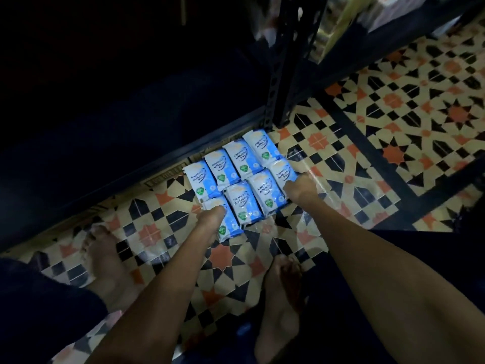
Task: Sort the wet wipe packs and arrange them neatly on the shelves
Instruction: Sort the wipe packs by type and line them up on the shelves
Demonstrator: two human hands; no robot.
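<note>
Several blue-and-white wet wipe packs (241, 177) lie flat in two rows on the patterned floor, just in front of the dark shelf's bottom edge (136, 166). My left hand (210, 219) grips the near-left pack (227, 227) at the end of the front row. My right hand (299, 187) holds the right edge of the front-right pack (282, 170). Most of my fingers are hidden behind the hands.
A black perforated shelf upright (280, 82) stands just behind the packs. The shelf interior to the left is dark. More shelving with goods shows at the top right (367, 17). My bare feet (283, 298) stand on the tiled floor close behind the packs.
</note>
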